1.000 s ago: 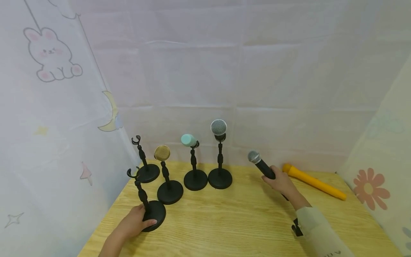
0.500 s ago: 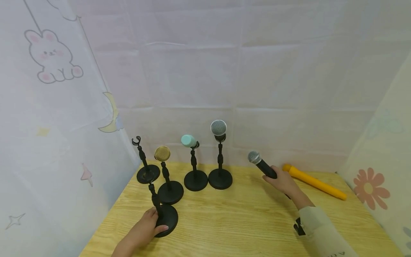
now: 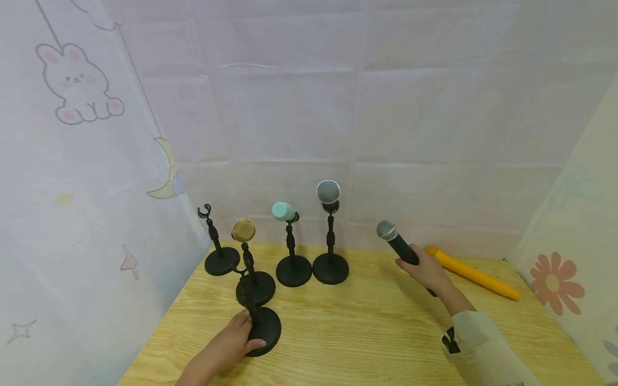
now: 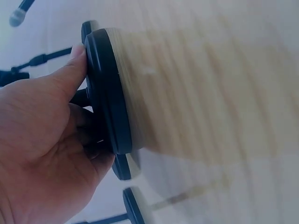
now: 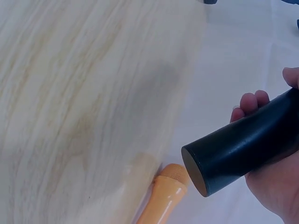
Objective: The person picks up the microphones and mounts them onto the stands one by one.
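My left hand (image 3: 232, 340) grips the round black base of a microphone stand (image 3: 267, 329), whose open clip has nothing in it. In the left wrist view the thumb lies over the rim of the stand base (image 4: 110, 93), with fingers curled around the other side. Whether the base touches the table, I cannot tell. On the right, my right hand (image 3: 427, 268) holds a black microphone (image 3: 404, 249) by its handle, the silver mesh head pointing up and left. Its flat handle end (image 5: 195, 171) shows in the right wrist view.
Behind the left hand stand a bare stand (image 3: 222, 261) and stands bearing a gold microphone (image 3: 243, 230), a teal one (image 3: 282, 211) and a silver-headed one (image 3: 328, 192). An orange microphone (image 3: 475, 274) lies at the right of the wooden table (image 3: 367, 327). Cloth hangs behind.
My left hand has brought the stand to the right, in front of the gold microphone's stand. The right hand, still holding the black microphone, has shifted slightly right.
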Action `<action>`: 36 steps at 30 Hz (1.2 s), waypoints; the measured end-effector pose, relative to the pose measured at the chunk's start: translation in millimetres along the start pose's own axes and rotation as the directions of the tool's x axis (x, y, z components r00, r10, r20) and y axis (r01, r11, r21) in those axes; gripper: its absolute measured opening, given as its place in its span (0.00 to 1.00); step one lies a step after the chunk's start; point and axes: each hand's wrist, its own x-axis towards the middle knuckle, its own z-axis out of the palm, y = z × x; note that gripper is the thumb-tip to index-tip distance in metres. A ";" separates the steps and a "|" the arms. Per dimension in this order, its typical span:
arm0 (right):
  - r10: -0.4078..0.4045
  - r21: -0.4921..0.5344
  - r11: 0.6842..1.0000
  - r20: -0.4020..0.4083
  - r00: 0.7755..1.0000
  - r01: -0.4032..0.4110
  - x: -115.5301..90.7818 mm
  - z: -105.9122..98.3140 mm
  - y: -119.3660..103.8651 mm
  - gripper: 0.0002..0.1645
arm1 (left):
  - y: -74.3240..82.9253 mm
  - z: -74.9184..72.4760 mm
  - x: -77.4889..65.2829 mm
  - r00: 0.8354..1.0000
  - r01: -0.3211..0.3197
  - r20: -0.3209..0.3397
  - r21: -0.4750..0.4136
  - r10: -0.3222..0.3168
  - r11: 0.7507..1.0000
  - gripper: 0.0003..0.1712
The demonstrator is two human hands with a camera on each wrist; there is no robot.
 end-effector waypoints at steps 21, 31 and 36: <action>-0.055 0.030 0.998 -0.182 0.982 0.061 -15.6 -4.3 -13.0 0.32 | 69.2 9.5 36.7 0.983 -0.168 0.108 0.242 0.146 0.956 0.48; -0.066 0.039 0.996 -0.233 0.970 0.078 -24.8 -8.9 -24.0 0.31 | 97.1 21.4 51.2 0.988 -0.154 0.067 0.267 0.141 0.951 0.48; -0.100 0.039 0.993 -0.271 0.957 0.115 -28.8 -7.3 -26.4 0.29 | 104.9 25.9 56.5 0.984 -0.175 0.094 0.286 0.154 0.942 0.49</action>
